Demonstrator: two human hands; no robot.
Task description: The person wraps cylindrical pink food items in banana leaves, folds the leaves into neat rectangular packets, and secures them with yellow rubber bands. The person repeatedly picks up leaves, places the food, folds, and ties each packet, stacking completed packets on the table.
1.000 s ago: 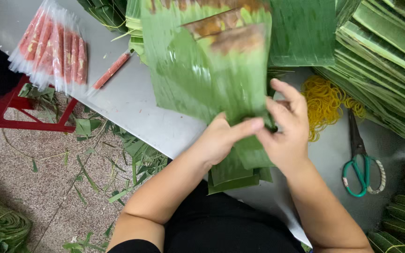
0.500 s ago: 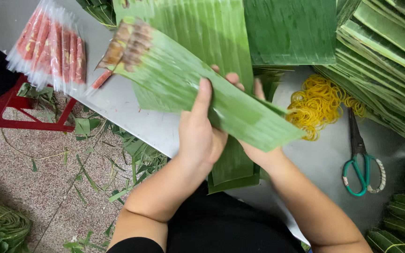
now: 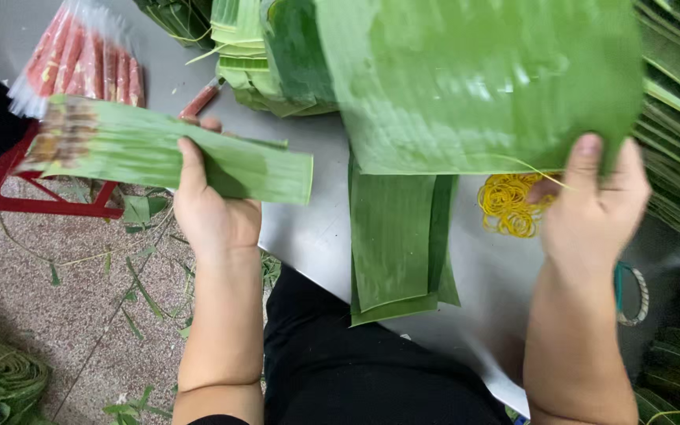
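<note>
At nine o'clock of my view, my left hand is closed around a leaf-wrapped roll, fingers curled under and the thumb pressed along its top, carrying it out past the edge of the grey table toward the red stool. Half a second ago both hands were on that roll at centre; now they have parted, so I judge the wrapping of this piece done (the brown filling shows only at its far, blurred end). At two o'clock my right hand pinches the lower edge of a fresh wide banana leaf, thumb on top, pulling it over the strips of cut leaf lying at six o'clock. Yellow rubber bands sit just beside that hand, and a clear pack of red sausages lies at eleven o'clock.
</note>
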